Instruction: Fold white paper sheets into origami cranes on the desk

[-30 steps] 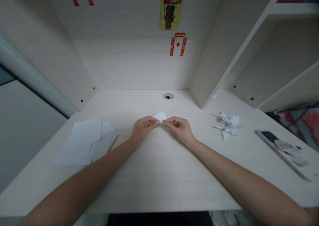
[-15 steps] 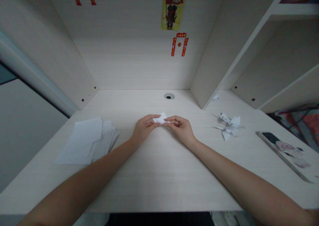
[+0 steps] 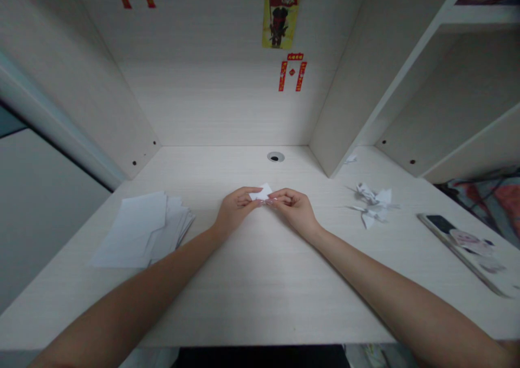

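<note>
A small folded piece of white paper [image 3: 263, 191] is held over the middle of the desk, one corner pointing away from me. My left hand [image 3: 239, 203] pinches its left side between thumb and fingers. On the right side, my right hand [image 3: 293, 204] grips the near edge with thumb and forefinger, its other fingers curled. Both thumbs meet near the paper's lower edge, and the fingertips hide part of its folds. To the left lies a stack of white paper sheets [image 3: 140, 224]. Several folded white paper figures [image 3: 376, 203] lie to the right.
A phone in a decorated case [image 3: 463, 249] lies at the right of the desk [image 3: 260, 292]. An upright panel [image 3: 345, 97] divides the desk's back right. A round cable hole [image 3: 275, 157] is near the back wall. Patterned cloth [image 3: 493, 195] sits at the far right.
The fingertips of my right hand have shifted slightly left along the near edge of the folded paper. My left hand stays nearly still.
</note>
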Demonstrator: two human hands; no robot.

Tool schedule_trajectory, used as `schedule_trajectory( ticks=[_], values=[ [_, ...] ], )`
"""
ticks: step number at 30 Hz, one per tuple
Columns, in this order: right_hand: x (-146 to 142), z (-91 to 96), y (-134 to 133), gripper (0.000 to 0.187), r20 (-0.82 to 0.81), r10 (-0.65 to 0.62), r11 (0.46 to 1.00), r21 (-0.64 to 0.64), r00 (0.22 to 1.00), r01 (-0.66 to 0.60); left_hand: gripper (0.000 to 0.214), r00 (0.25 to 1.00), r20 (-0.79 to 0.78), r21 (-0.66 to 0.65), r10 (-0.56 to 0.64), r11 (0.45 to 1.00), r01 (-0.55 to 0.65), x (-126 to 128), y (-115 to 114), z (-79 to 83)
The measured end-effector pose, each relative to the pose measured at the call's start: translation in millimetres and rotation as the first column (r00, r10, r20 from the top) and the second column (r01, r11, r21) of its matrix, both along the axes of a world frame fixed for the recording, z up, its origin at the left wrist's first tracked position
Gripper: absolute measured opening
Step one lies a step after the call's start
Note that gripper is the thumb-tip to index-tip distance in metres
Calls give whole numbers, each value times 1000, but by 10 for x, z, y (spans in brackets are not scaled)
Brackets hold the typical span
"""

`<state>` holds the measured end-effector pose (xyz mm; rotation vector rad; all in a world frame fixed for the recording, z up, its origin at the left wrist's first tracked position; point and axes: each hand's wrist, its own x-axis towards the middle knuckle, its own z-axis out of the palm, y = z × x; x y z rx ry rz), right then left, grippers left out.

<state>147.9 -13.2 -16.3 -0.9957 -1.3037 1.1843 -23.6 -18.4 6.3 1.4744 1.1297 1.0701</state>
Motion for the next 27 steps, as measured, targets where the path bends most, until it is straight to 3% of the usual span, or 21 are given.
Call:
schedule_trajectory(
  ticks=[7, 11, 27],
  values=[
    [-6, -4, -8, 27, -14, 19, 1000, 20, 1000, -19, 41, 998, 56, -24, -12, 1000, 13, -16, 35, -55],
    [-8, -21, 8, 29, -19, -8, 998, 68, 1000, 9, 41, 998, 39, -3, 40, 999, -40, -24, 51, -50],
    [31, -69, 58, 25, -76, 36, 999, 7, 996, -36, 41, 999, 15, 2, 34, 999, -34, -21, 41, -49]
  ],
)
